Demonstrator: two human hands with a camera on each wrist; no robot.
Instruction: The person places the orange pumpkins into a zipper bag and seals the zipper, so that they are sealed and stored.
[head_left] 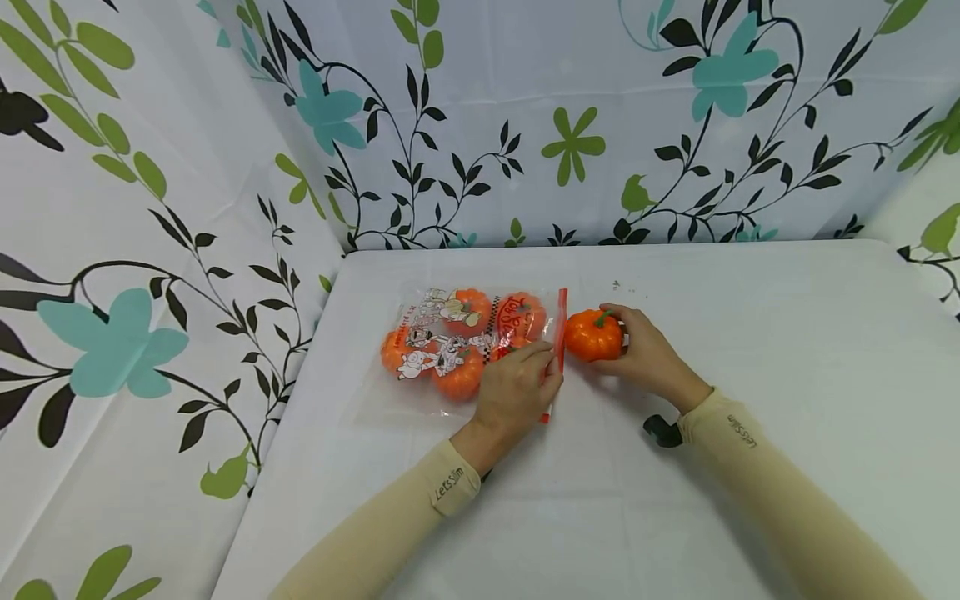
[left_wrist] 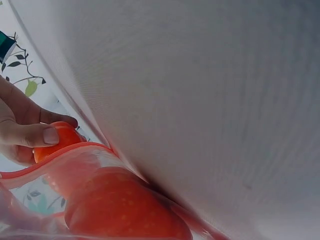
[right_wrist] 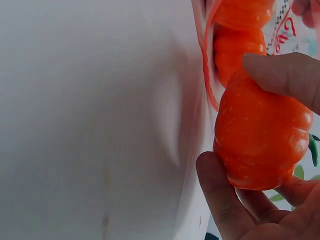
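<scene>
A clear printed zip bag lies flat with several small orange pumpkins inside, its red-edged mouth facing right. My left hand holds the bag near that mouth, fingers over the red strip. In the left wrist view the red edge bows up, and a pumpkin shows behind the plastic. Just outside the mouth, my right hand grips another orange pumpkin with a green stem. Thumb and fingers sit on opposite sides of this pumpkin in the right wrist view.
The white table extends around the bag, with patterned cloth behind and at the left. Tiny dark specks mark the table beyond the right hand. A black device is at the right wrist.
</scene>
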